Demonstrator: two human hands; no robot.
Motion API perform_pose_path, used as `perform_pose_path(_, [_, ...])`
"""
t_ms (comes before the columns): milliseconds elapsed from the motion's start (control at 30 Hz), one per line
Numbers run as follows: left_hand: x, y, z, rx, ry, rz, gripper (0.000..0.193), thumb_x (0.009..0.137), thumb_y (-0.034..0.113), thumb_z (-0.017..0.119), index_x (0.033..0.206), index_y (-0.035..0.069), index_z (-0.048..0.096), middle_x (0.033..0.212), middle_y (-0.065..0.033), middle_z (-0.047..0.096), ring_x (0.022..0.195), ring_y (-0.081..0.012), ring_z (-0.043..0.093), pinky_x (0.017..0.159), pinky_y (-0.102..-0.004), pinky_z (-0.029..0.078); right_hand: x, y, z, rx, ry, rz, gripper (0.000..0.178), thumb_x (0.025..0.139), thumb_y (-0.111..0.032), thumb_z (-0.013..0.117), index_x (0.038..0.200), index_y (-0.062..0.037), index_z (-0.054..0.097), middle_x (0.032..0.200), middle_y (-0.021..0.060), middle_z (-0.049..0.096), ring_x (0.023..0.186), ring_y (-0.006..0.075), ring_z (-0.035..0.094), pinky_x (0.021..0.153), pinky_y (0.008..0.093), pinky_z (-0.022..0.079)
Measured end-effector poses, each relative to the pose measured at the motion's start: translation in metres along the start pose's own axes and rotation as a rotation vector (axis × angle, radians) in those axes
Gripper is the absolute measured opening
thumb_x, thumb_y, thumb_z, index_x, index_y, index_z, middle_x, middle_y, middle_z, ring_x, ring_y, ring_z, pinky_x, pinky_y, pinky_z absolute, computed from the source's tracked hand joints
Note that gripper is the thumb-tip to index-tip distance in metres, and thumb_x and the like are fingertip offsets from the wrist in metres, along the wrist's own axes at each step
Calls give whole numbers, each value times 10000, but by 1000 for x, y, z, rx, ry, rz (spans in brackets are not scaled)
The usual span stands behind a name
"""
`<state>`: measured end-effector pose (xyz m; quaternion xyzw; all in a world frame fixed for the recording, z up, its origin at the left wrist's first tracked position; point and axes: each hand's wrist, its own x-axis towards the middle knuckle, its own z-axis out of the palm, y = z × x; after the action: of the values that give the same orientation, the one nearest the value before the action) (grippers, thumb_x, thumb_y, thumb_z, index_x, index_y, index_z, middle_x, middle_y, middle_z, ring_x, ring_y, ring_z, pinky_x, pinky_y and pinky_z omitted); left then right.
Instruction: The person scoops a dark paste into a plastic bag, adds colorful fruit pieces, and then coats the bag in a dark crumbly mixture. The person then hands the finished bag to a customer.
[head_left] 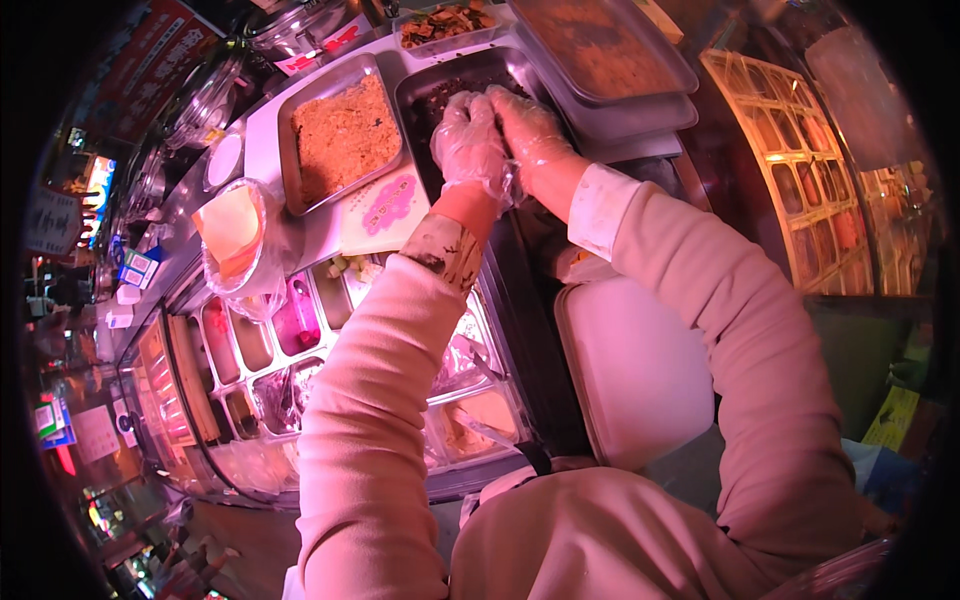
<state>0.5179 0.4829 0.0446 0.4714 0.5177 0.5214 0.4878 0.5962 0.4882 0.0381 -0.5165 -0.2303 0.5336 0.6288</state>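
Both my hands reach forward in clear plastic gloves over a deep metal tray (416, 150) with dark crumbs (445, 92) in it. My left hand (467, 145) is curled, its fingers bent and pressed against my right hand (530, 128). The two are cupped together low over the crumbs. Whatever lies between the palms is hidden. Just left of them, a shallower metal tray (287, 160) holds a layer of golden crumbs (342, 140) with a small dark fleck on top.
Left of my left arm, a plastic bag (240, 250) holds paper sleeves. Metal pans (298, 318) of fillings sit below it. A large white tub or lid (640, 370) is under my right arm. Stacked clear containers (600, 50) stand at the back, and a lit panel (790, 165) is at right.
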Motion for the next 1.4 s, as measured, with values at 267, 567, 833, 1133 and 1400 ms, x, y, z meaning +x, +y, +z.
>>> perform_pose_path(267, [47, 71, -28, 915, -349, 588, 378, 1034, 411, 583, 1254, 126, 702, 1215, -167, 711, 1149, -304, 664, 1015, -381, 512, 38, -31, -26, 623, -207, 378, 222, 961, -281, 717, 1072, -89, 726, 1046, 116, 763, 920, 308, 738, 824, 541, 624])
perform_pose_path(567, [-2, 16, 10, -743, -55, -61, 493, 1068, 524, 578, 1084, 43, 688, 940, -53, 688, 812, -195, 608, 788, -346, 522, 11, -37, -1, 365, 191, 178, 200, 939, -233, 760, 799, -104, 697, 772, 48, 717, 678, 200, 668, 643, 383, 560])
perform_pose_path(833, [2, 41, -4, -771, 55, 16, 416, 1058, 350, 540, 882, -9, 653, 748, -103, 663, 622, -196, 608, 588, -336, 472, -32, -59, 44, 317, 102, 0, 89, 866, -85, 743, 799, -42, 703, 758, 85, 719, 656, 193, 656, 646, 309, 539])
perform_pose_path(1133, [50, 113, -231, -272, 220, 271, 483, 1064, 445, 488, 923, 56, 737, 825, -75, 709, 686, -181, 620, 648, -377, 519, -54, 4, 268, 429, -87, 16, 164, 916, -203, 788, 865, -72, 705, 765, 75, 714, 657, 223, 679, 681, 399, 596])
perform_pose_path(1400, [68, 47, -359, -753, 321, -170, 406, 1068, 332, 546, 1195, -29, 679, 1132, -184, 742, 962, -327, 726, 907, -452, 602, -56, 130, 353, 241, -79, 440, 325, 1020, -361, 610, 1027, -40, 663, 887, 129, 720, 733, 308, 698, 707, 511, 605])
